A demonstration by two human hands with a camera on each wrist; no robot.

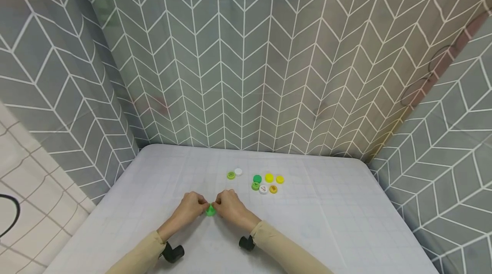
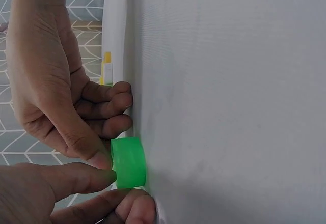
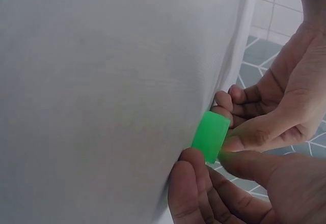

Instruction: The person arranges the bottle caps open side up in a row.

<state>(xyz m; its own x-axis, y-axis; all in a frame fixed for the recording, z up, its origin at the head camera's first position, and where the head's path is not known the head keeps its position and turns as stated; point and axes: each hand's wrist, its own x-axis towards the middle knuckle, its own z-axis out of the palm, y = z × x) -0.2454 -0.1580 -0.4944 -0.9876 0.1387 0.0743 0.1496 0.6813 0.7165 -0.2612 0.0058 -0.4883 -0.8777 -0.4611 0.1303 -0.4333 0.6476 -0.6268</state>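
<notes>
A bright green bottle cap (image 1: 210, 211) sits on the white tabletop between my two hands. From the left, my left hand (image 1: 192, 204) holds it with thumb and fingers. My right hand (image 1: 232, 208) grips it from the opposite side. In the left wrist view, both thumbs meet at one face of the cap (image 2: 129, 163), and its smooth side faces the camera. Curled fingers of both hands flank the cap (image 3: 211, 136) in the right wrist view, close over the cloth.
Farther back lie a light green cap (image 1: 231, 175) and a white cap (image 1: 238, 172). Right of them is a cluster with a dark green cap (image 1: 257, 178), yellow caps (image 1: 269, 178), a marked white cap (image 1: 263, 189) and an orange-yellow cap (image 1: 273, 189). Patterned curtains (image 1: 246, 73) enclose the table.
</notes>
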